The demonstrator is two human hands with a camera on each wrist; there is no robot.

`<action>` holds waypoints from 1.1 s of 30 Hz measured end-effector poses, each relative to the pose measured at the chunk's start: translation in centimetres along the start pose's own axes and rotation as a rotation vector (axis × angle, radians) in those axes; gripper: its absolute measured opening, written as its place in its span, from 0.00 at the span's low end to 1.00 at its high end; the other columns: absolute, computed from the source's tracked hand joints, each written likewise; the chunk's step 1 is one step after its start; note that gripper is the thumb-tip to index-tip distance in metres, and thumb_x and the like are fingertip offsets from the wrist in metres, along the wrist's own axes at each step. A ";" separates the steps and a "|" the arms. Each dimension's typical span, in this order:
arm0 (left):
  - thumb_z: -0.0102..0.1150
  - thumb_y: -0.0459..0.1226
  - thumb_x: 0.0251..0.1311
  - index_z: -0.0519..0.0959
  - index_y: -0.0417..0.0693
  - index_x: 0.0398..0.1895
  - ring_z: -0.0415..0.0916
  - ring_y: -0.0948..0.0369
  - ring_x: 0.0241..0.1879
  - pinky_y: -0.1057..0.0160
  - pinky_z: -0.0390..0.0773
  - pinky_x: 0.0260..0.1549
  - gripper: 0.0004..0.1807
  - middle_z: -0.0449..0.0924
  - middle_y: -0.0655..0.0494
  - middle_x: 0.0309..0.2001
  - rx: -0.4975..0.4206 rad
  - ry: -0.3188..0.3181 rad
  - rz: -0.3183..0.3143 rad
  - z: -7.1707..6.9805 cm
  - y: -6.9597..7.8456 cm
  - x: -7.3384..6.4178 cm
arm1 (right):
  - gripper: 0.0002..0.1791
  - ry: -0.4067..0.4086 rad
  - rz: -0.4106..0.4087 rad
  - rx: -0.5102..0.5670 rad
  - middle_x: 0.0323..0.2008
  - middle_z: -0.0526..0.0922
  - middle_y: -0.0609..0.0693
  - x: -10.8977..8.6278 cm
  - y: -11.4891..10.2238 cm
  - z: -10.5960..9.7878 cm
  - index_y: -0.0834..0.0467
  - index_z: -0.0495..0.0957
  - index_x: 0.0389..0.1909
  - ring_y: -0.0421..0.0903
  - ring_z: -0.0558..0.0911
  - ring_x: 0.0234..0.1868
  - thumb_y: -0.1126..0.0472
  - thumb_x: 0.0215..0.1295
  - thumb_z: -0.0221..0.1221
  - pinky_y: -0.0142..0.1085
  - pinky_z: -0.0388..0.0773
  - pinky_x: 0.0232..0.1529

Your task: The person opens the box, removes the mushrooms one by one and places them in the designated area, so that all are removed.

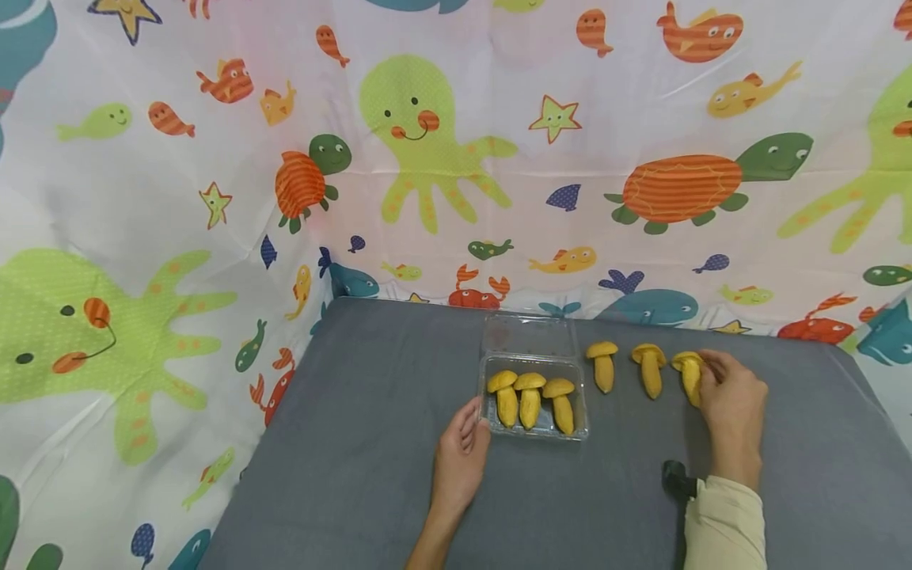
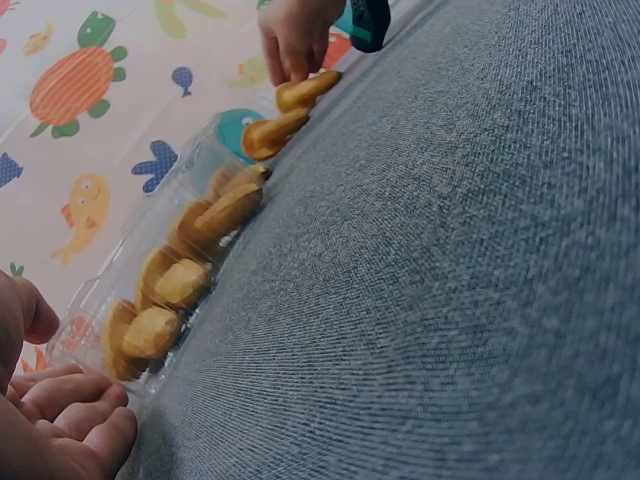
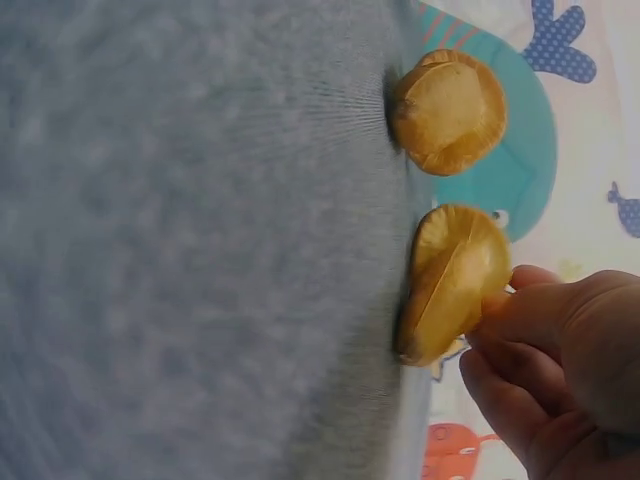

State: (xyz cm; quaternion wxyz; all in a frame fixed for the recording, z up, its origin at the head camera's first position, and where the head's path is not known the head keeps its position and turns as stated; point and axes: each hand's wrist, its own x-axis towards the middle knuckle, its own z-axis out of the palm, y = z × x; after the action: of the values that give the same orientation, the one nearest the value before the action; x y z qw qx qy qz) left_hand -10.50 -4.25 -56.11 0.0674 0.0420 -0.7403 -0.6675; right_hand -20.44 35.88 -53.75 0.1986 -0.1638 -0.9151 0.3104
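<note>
Three yellow toy mushrooms lie side by side in a clear plastic box, whose hinged lid is folded back. My left hand is at the box's left edge. Its fingertips touch the wall there, with the thumb apart from the fingers in the left wrist view. To the right of the box, my right hand pinches the rightmost yellow mushroom from its right side. In the right wrist view, the thumb and fingers meet this mushroom along one side, partly hidden behind it.
Two more mushrooms, one beside the box and another further right, lie in a row on the grey cloth-covered table. Behind and to the left hangs a white curtain printed with sea animals.
</note>
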 end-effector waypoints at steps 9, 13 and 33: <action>0.58 0.38 0.79 0.75 0.48 0.74 0.74 0.53 0.70 0.52 0.78 0.64 0.23 0.78 0.46 0.69 0.000 -0.004 0.003 -0.2 -0.1 -0.1 | 0.20 -0.008 0.023 -0.009 0.61 0.83 0.63 -1.2 -2.5 -1.5 0.61 0.80 0.68 0.64 0.83 0.61 0.64 0.79 0.56 0.61 0.80 0.58; 0.58 0.38 0.79 0.75 0.49 0.74 0.74 0.54 0.70 0.53 0.78 0.65 0.24 0.78 0.48 0.70 -0.004 -0.005 -0.007 -0.2 -0.1 -0.2 | 0.21 0.005 0.014 0.004 0.61 0.84 0.57 -2.3 -4.2 -2.5 0.55 0.81 0.69 0.59 0.84 0.62 0.59 0.80 0.57 0.33 0.84 0.55; 0.59 0.37 0.78 0.75 0.46 0.73 0.74 0.54 0.70 0.55 0.77 0.65 0.24 0.77 0.48 0.70 -0.029 -0.008 -0.004 0.1 -0.3 0.4 | 0.18 -0.040 -0.437 0.246 0.55 0.89 0.56 -6.6 -12.9 -1.2 0.56 0.86 0.61 0.61 0.88 0.53 0.65 0.72 0.68 0.12 0.68 0.52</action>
State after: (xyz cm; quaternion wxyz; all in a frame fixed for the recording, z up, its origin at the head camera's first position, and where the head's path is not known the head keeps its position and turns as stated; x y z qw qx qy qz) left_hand -10.91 -4.21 -56.40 0.0637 0.0400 -0.7307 -0.6785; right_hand -16.42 23.98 -46.50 0.2613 0.0696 -0.8878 0.3723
